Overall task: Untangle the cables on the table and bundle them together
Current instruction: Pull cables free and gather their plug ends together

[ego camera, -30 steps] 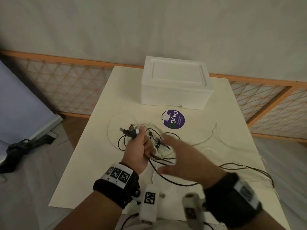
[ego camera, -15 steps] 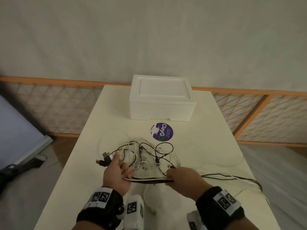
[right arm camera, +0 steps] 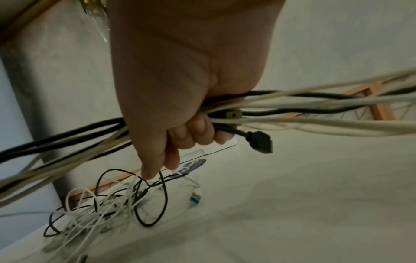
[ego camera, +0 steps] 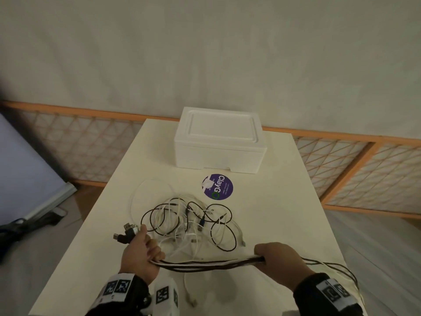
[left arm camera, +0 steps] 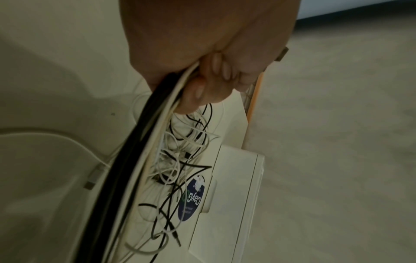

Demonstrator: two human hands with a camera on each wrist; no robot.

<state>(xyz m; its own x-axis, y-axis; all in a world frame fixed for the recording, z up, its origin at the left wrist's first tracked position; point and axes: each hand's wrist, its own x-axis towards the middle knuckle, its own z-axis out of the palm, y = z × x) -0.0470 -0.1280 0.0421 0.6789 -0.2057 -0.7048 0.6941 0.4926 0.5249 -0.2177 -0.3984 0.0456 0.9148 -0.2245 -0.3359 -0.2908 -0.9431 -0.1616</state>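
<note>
1. Near edge: left hand (ego camera: 142, 254) has its grip closed round one end of the gathered cable bundle (ego camera: 211, 263); USB plugs (ego camera: 126, 232) stick out past the thumb.
2. Right hand (ego camera: 276, 258) fist wrapped round the same bundle further along, strands pulled straight between the hands; tails trail off right over the desk (ego camera: 284, 201) edge.
3. Right wrist view: a black connector (right arm camera: 258, 141) pokes out just beside the fingers.
4. Behind the hands: loose tangle (ego camera: 189, 222) of black and white cables lies on the desk, not yet gathered.
5. Farther: purple round sticker (ego camera: 217, 187), then white foam box (ego camera: 219, 140) at the far end.
6. Risk, my guess: pulling on while loops in the tangle cross could tighten knots or drag the pile off the desk; trailing tails could snag on the edge.
</note>
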